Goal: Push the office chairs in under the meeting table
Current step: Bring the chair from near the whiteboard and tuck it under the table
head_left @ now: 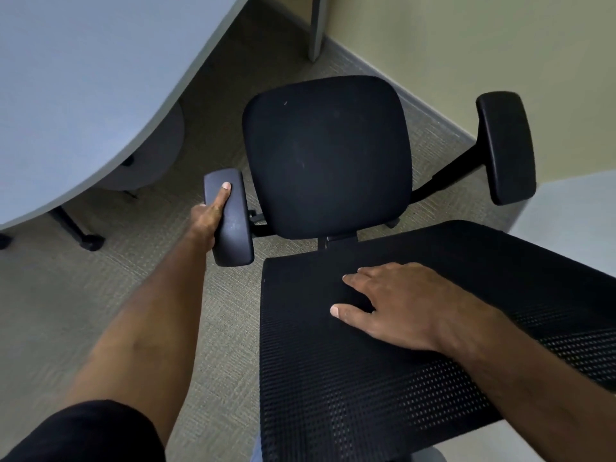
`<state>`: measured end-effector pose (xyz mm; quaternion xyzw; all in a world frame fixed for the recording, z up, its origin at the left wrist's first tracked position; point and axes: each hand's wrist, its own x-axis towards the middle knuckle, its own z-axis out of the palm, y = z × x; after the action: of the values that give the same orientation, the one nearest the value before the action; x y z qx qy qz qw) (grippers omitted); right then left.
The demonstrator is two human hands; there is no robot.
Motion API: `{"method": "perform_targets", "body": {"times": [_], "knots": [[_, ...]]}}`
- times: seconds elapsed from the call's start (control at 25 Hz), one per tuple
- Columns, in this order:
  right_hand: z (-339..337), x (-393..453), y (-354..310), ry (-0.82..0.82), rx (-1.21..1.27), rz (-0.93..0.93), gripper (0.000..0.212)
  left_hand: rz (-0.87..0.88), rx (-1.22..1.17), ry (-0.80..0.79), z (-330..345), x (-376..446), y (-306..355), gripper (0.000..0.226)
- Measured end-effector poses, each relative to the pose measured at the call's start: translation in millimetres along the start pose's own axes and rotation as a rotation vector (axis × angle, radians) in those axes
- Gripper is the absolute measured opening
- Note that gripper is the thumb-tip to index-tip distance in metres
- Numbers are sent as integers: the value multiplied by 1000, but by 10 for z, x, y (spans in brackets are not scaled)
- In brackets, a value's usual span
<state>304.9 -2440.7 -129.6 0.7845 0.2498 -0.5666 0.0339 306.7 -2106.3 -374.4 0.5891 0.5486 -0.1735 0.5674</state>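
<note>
Beige carpet (83, 288), pale yellow wall (466, 45) with a grey baseboard (416, 95) running across the upper right. Grey post (316, 28) stands at the wall, top of view.

Count: one table (83, 78), grey-blue top with a curved edge, filling the upper left. One round grey base (156, 151) shows under it, plus two dark feet: one (91, 243) at the end of a dark strut, one (5, 241) at the left edge. One chair (326, 155), black, seen from behind and above. It has one padded seat, one mesh back (366, 378) and two armrests: left armrest (230, 221), right armrest (506, 148). Two hands, both bare; one dark sleeve (83, 431) on the left arm.

Chair stands on the carpet to the right of the table, seat wholly outside the table edge, near the wall corner. Its left armrest lies nearest the table, apart from it.

Left hand (208, 218) grips the left armrest from its outer side, thumb laid along the pad top, fingers wrapped underneath and out of sight. Right hand (396, 308) rests flat on the top of the mesh back, fingers straight and slightly spread, grasping nothing. Chair sits between the two arms, directly ahead of the person.

Pale surface (573, 221) at right edge, beyond the back; cannot tell what it is.
</note>
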Motion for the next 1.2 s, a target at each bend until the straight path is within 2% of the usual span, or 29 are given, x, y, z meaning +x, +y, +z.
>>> {"method": "perform_targets", "body": {"times": [0.12,0.2,0.28,0.36,0.4,0.48,0.6,0.68,0.92,1.0,1.2], "knots": [[-18,-21,8,7,6,4,87,1,26,11,13,-47,7,64],[-29,-23,13,23,5,5,87,45,88,79,50,-138,19,75],[-38,-34,-2,35,18,10,86,165,390,255,135,-285,-1,90],[-39,-61,-19,56,44,14,86,390,672,357,316,-601,13,84],[-43,-73,-27,70,54,13,85,484,760,297,429,-792,38,79],[-59,-112,-26,88,67,21,84,566,916,-23,669,-1152,100,70],[-95,-150,78,78,71,64,78,494,1143,-523,1022,-1605,162,65],[-148,-161,257,61,38,102,75,462,1250,-672,1199,-1846,150,63],[-455,-92,1181,72,-2,216,69,310,1303,-722,1352,-2062,203,73],[-559,16,1492,161,10,218,68,270,1310,-722,1453,-2032,222,75],[-804,276,2199,527,84,178,68,192,1274,-717,1861,-1960,243,77]]}}
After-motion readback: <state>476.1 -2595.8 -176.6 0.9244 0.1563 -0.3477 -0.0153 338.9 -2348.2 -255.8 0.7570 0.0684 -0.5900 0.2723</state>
